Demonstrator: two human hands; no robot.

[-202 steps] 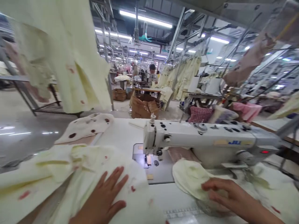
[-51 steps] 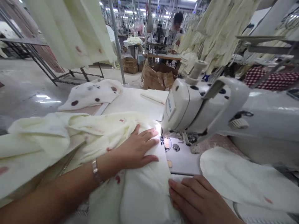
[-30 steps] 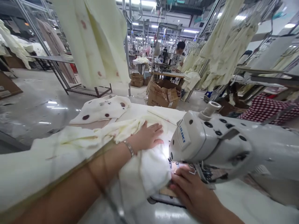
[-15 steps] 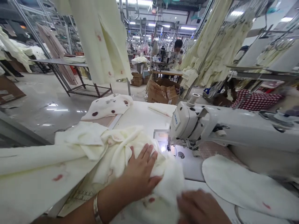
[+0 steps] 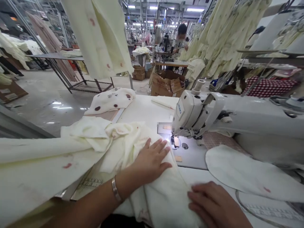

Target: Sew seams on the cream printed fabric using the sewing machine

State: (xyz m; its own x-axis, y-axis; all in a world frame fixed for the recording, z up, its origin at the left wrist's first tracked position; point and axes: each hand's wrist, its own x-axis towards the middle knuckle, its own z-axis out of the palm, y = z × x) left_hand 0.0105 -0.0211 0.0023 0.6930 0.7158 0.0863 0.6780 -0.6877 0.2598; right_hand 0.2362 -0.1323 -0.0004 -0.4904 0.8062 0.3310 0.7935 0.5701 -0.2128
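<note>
A cream garment point(image 5: 71, 152) with small red prints lies bunched across the white sewing table point(image 5: 142, 109). My left hand point(image 5: 152, 160) presses flat on it with fingers spread, a bracelet on the wrist. My right hand point(image 5: 213, 207) rests palm down on the garment's near edge, fingers together. A white sewing machine point(image 5: 213, 115) stands to the right, its needle and lit plate point(image 5: 174, 142) just beyond my left fingertips. A cream oval fabric piece point(image 5: 244, 177) lies under the machine arm.
A dotted fabric piece point(image 5: 111, 99) lies at the table's far left. Cream garments hang overhead point(image 5: 99, 34) and on racks at right point(image 5: 223, 34). Cardboard boxes point(image 5: 166, 85) stand beyond the table. A person point(image 5: 181, 36) sits at a far workstation.
The garment has been drawn back toward me and smoothed. My left hand slid a little right, nearer the needle plate. My right hand shifted right along the near edge.
</note>
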